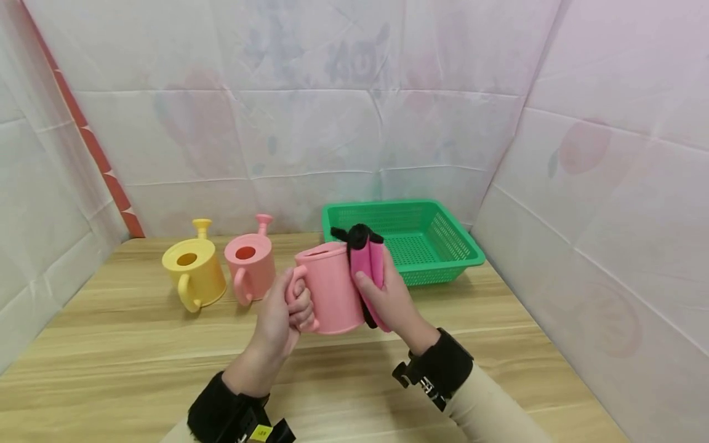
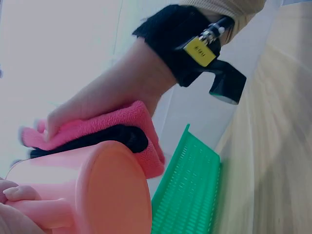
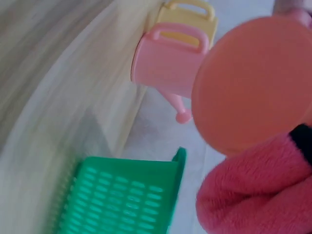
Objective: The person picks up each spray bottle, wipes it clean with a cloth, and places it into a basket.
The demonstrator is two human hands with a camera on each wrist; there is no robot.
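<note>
Pink watering can [image 1: 335,292] is held up over the middle of the bench [image 1: 138,381], off the wood, in front of the basket's near left part. Its long axis is close to upright, with a slight lean; the top faces up, the handle [image 1: 298,277] is pointed toward the bench's left edge. The base is shown in both wrist views.

Handle is gripped by the left hand [image 1: 282,314], fingers curled round it. Folded pink-and-black cloth [image 1: 376,264] is pinched by the right hand [image 1: 390,295], thumb across the front, and is laid against the can's right side.

On the bench toward the back left corner, a yellow can [image 1: 205,277] and a second pink can [image 1: 257,264] are stood near each other, spouts toward the back edge, handles toward the near edge. Green basket [image 1: 443,272] is set along the back edge by the back right corner, long side left to right. Room is left between the right hand and the bench's right edge, and between the left hand and the left edge.

Spout of the held can is not made out; the right fingers are mostly hidden behind the cloth. Near edge of the bench is cut off.
</note>
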